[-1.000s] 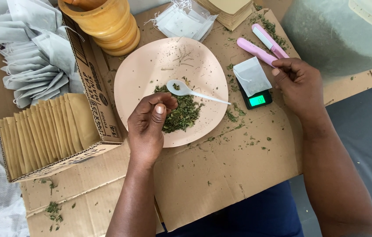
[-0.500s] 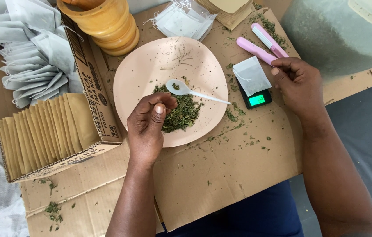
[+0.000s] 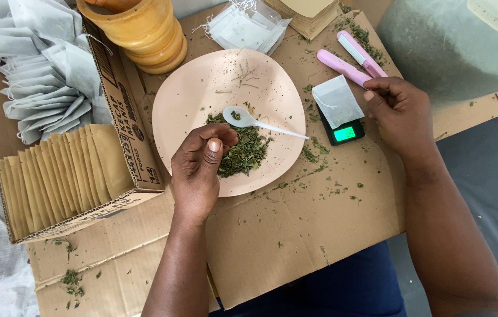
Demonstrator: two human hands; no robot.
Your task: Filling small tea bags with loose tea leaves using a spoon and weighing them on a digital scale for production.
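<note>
- Left hand (image 3: pixel 198 170) hangs over the near edge of the plate (image 3: pixel 196 88), fingers curled in, thumb and fingertips pinched together just above the herbs (image 3: pixel 243 151); whether it has a pinch of leaf between them I cannot tell
- Herbs sit as a small green heap on the near half of the pink plate, right beside that hand
- A white spoon (image 3: pixel 255 121) lies on the plate, bowl resting on top of the heap, handle pointing out toward the right rim; neither hand touches it
- Right hand (image 3: pixel 401 114) rests on the cardboard (image 3: pixel 296 235) beside the scale (image 3: pixel 343 132), fingers loosely bent, fingertips at the right edge of the bag (image 3: pixel 337 101); it grips nothing that I can see
- The bag, a small white one with a string, lies flat on the black scale, whose display glows green
- A pink sealer (image 3: pixel 351 58) lies just beyond the right hand, jaws apart
- Past the plate stands a wooden mortar (image 3: pixel 140 29), with a pile of empty white bags (image 3: pixel 243 26) next to it
- On the left, a box (image 3: pixel 125 105) holds brown envelopes (image 3: pixel 61 176) standing in a row and grey pouches (image 3: pixel 49 88) behind them
- Loose leaf crumbs are scattered over the cardboard round the scale
</note>
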